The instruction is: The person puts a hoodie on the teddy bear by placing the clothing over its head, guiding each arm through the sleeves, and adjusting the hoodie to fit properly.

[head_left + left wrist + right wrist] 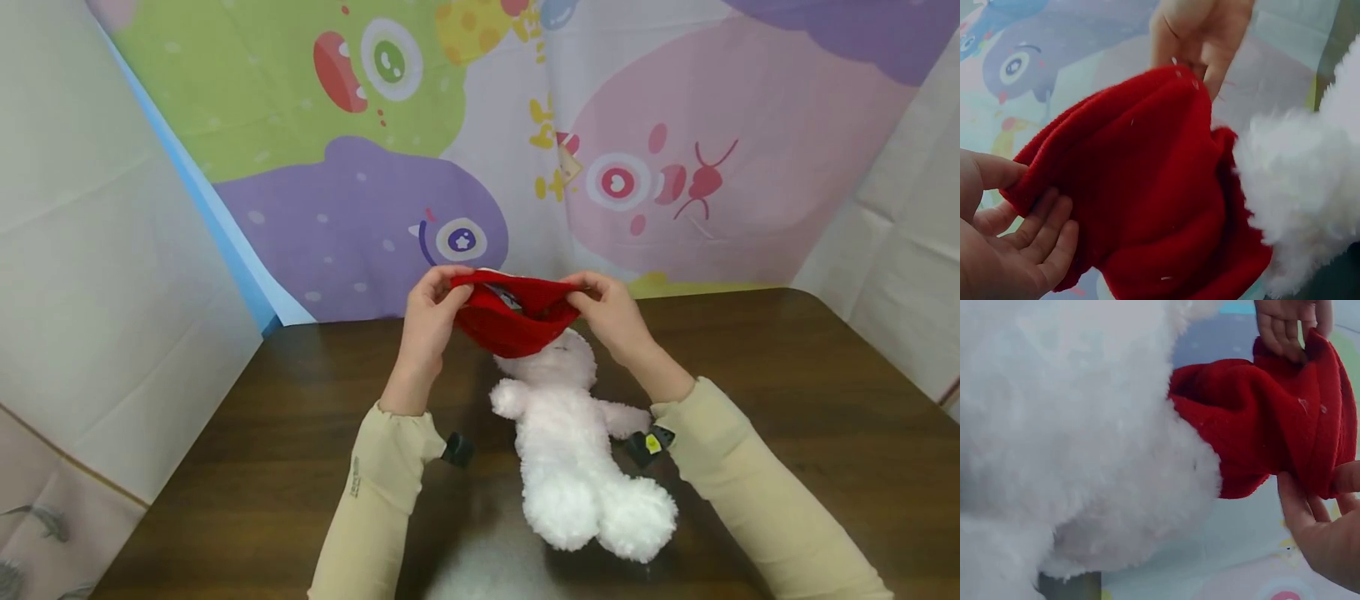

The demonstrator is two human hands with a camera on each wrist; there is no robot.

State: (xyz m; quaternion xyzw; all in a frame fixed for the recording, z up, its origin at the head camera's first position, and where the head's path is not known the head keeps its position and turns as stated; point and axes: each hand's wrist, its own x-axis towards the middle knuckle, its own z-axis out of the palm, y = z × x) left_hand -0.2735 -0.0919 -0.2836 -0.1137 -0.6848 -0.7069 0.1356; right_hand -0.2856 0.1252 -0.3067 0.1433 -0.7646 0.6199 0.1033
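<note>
A small red fabric garment (498, 327) hangs between my two hands, its opening spread wide toward me in the head view. My left hand (426, 325) pinches one end of the opening's edge between thumb and fingers. At the other end, my right hand (617, 323) pinches the edge the same way. Below and behind the cloth, a fluffy white plush toy (562, 437) lies on its back with its feet toward me. The garment covers part of its head in the head view. Both wrist views show the red cloth (1141, 181) stretched beside the white fur (1085, 425).
The toy lies on a dark brown wooden table (322, 467). Behind the table hangs a cloth backdrop (525, 233) with cartoon monsters, and pale sheets (97, 208) drape at the sides. A small dark device (457, 450) is on my left wrist.
</note>
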